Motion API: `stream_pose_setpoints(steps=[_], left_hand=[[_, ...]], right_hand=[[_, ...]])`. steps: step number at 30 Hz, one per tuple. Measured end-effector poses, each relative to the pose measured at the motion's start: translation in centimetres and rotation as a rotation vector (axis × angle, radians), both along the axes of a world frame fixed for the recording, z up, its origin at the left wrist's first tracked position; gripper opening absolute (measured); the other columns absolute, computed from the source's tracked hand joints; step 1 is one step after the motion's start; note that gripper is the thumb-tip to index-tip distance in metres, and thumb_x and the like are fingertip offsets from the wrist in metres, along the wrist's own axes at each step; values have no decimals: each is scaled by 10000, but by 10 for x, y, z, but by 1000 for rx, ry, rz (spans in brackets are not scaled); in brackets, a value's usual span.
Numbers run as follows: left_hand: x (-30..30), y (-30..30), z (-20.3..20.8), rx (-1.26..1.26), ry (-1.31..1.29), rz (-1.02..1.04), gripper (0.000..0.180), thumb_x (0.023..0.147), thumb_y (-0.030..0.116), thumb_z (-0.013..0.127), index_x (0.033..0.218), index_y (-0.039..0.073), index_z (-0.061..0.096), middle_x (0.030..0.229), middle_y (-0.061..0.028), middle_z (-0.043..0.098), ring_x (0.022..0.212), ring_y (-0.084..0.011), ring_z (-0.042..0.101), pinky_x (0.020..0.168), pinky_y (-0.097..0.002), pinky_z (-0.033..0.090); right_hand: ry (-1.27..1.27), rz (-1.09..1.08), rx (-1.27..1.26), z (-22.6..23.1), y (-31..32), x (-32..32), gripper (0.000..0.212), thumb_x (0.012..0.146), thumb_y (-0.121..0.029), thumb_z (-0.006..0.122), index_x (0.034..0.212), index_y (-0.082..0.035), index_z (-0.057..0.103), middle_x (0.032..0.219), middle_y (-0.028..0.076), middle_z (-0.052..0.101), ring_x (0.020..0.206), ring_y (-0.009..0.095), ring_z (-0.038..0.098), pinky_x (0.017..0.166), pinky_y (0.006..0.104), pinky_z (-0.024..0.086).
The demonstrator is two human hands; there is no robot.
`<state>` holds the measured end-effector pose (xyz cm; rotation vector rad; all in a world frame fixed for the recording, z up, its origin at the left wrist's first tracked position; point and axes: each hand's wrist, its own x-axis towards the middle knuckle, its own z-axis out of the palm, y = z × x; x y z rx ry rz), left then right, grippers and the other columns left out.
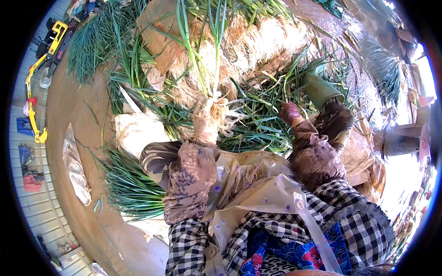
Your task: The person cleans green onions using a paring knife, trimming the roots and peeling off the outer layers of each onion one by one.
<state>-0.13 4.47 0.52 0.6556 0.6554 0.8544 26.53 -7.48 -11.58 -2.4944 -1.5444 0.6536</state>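
My left hand point(205, 123), in a pale glove, is closed around a few green onions point(215, 69). Their stringy roots point(220, 112) spill out beside the fingers, and their leaves point away from me. Further right, my right hand point(290, 113), in a dark reddish glove, hovers low over loose green leaves point(264, 131). Its fingers look curled, and whatever they hold is hidden. Just beyond both hands lies a big pile of green onions with pale, dry roots point(251, 41).
A green rubber boot point(322, 89) stands beside my right hand. More leaf bundles lie at far left point(99, 43) and near left point(131, 184). A brown sack point(161, 34) touches the pile. A dark bucket point(400, 141) is at right; a yellow toy excavator point(32, 87) at the left edge.
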Motion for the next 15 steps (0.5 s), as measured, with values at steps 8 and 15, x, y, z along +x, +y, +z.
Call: stream_pose_setpoints(steps=[8,15], left_hand=[[16,-34,13,-63,-121,-259,168,796,128,493,935,33,492,744,-88,529,609,-145,512,481,-214,426],[14,-48,7,27,53,-369,99,805,115,487,869,39,484,752,-82,552,608,-138,537,492,-230,448]], right_hand=[[1622,24,402,139,103,-83,519,740,-411,540,1065,-11,483,861,83,578,636,93,541,536,203,448],[1953,-125,358,160,142,-104,261,753,-279,561,830,-30,546,613,27,546,465,83,519,381,176,422]])
